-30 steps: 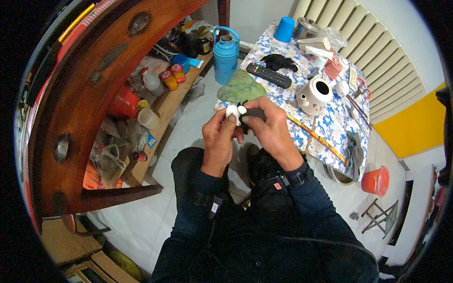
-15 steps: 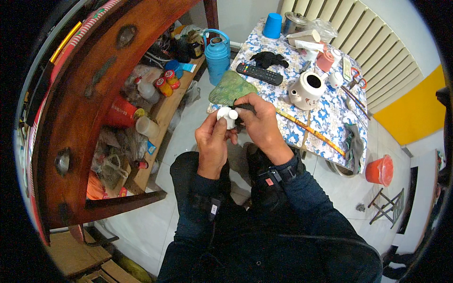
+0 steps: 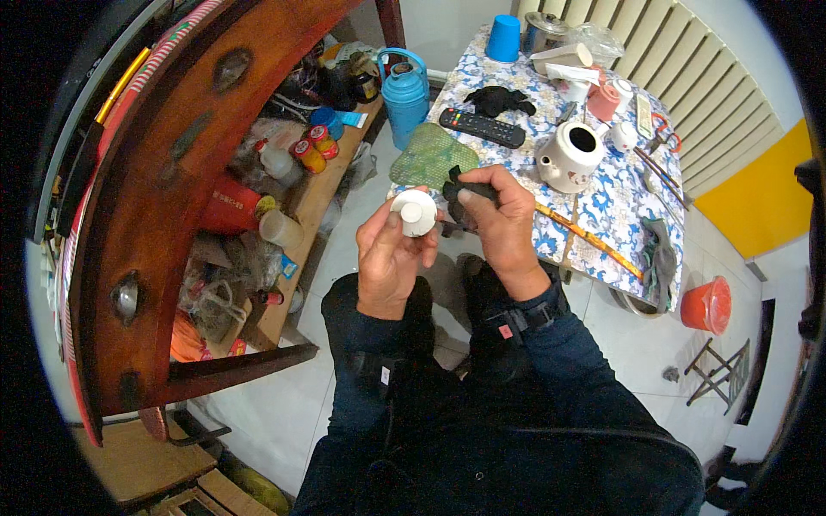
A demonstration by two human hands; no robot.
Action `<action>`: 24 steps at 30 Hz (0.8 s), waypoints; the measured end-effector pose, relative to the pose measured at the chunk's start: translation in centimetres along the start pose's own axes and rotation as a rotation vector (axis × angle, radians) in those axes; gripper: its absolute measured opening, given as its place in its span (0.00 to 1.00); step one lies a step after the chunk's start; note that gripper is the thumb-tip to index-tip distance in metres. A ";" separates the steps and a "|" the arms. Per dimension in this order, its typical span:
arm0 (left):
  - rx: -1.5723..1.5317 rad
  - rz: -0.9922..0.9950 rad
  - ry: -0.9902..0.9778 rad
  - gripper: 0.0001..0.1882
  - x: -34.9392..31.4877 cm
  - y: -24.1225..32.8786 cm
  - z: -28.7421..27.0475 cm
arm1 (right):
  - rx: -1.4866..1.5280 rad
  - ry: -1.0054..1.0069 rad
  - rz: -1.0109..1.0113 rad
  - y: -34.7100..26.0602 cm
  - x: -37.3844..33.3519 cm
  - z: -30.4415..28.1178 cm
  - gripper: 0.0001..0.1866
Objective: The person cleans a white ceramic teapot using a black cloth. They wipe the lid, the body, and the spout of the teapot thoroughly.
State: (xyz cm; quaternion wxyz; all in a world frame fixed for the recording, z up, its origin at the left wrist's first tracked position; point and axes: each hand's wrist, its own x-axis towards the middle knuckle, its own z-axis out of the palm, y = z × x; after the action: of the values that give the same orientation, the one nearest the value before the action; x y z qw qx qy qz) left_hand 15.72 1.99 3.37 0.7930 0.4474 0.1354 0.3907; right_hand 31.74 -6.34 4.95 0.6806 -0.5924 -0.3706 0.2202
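My left hand (image 3: 387, 262) grips a small round white lid (image 3: 401, 207) by its edge, its knob facing up. Bunched in my right hand (image 3: 508, 228) is a dark cloth (image 3: 453, 191), just to the right of the lid and apart from it. Beyond my hands, a white teapot (image 3: 559, 172) stands on the table with its dark round mouth uncovered. A green mesh cloth (image 3: 430, 156) lies at the table's near left corner, beside a black remote control (image 3: 483, 127).
The table (image 3: 540, 232) with a blue floral cover also carries a yellow-brown stick (image 3: 589, 240), a black cloth (image 3: 499, 101), a grey cloth (image 3: 659, 258) and a blue cup (image 3: 503, 39). A blue thermos (image 3: 404, 101) stands left of it. Cluttered wooden shelves (image 3: 331, 193) fill the left.
My right hand has drawn the dark cloth away from the lid, to the right. The lid now faces up more fully in my left hand. The whole view has shifted slightly.
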 end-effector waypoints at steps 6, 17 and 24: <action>-0.189 -0.044 0.001 0.30 0.1 0.1 -0.7 | 0.182 -0.078 0.091 0.4 -0.4 0.1 0.09; -0.114 0.036 0.085 0.29 0.4 -0.8 -0.4 | 0.020 -0.059 -0.183 -1.7 -1.5 0.9 0.15; -0.013 0.090 0.117 0.28 0.4 -1.6 0.1 | -0.313 -0.089 -0.420 -1.0 -1.1 2.7 0.17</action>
State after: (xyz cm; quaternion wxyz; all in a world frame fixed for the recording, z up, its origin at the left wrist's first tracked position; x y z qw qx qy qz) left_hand 16.85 1.80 2.13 0.7682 0.4242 0.1587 0.4524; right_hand 28.83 -5.60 5.69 0.5946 -0.5901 -0.5446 0.0400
